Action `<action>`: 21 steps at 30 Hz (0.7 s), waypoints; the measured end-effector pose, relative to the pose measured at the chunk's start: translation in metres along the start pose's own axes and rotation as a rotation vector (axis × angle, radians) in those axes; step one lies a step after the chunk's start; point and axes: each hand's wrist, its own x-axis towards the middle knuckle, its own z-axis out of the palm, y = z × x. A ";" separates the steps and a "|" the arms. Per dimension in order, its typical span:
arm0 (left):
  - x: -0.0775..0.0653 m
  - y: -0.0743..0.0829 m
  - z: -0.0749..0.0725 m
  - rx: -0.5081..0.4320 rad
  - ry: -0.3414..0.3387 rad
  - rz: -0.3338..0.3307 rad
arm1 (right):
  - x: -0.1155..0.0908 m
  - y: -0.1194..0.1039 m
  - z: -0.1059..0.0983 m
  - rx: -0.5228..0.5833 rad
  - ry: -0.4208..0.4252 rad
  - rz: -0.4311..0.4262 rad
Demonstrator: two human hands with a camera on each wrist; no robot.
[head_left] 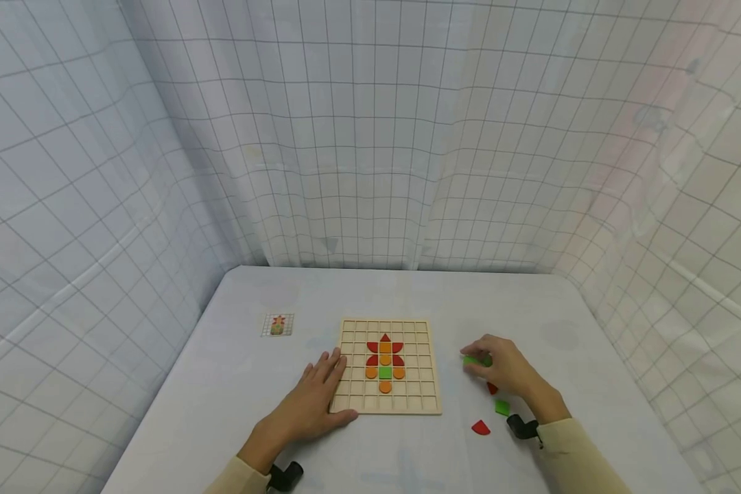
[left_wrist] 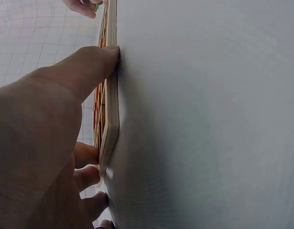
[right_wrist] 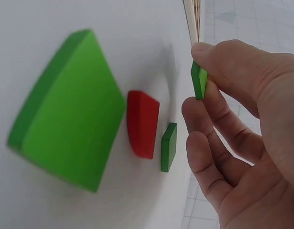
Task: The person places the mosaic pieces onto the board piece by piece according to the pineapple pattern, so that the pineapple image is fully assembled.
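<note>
A pale wooden grid board (head_left: 420,398) lies on the table. On it sit red pieces, orange round and square pieces and a green square (head_left: 385,372). My left hand (head_left: 311,403) rests at the board's near left corner with fingers spread; in the left wrist view the thumb (left_wrist: 96,64) presses the near edge. Right of the board, my right hand (head_left: 508,369) pinches a green square tile (right_wrist: 199,81) between thumb and fingers, held above the table. Beneath and behind it lie another green tile (right_wrist: 169,148), a red piece (right_wrist: 144,124) and a nearer green tile (right_wrist: 75,114).
A small pattern card (head_left: 278,324) lies left of the board's far end. One red quarter-circle piece (head_left: 481,428) is on the white table (head_left: 395,291) near my right wrist. White gridded curtains (head_left: 358,137) enclose the table at the back and sides.
</note>
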 end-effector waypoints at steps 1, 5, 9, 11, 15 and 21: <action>0.000 0.000 0.000 -0.002 -0.001 -0.001 | 0.000 -0.001 0.000 -0.001 0.003 -0.009; 0.000 0.001 -0.001 -0.009 -0.003 0.000 | 0.001 -0.005 0.002 0.015 0.005 -0.052; 0.000 0.000 -0.001 0.002 -0.004 0.002 | 0.001 -0.012 0.003 0.046 -0.010 -0.106; 0.001 0.000 0.000 0.010 -0.005 0.001 | 0.001 -0.017 0.004 0.057 -0.018 -0.130; 0.001 0.000 0.000 0.015 -0.008 -0.004 | 0.001 -0.025 0.007 0.081 -0.023 -0.178; 0.000 0.002 -0.001 0.017 -0.003 -0.006 | 0.003 -0.038 0.015 0.101 -0.052 -0.187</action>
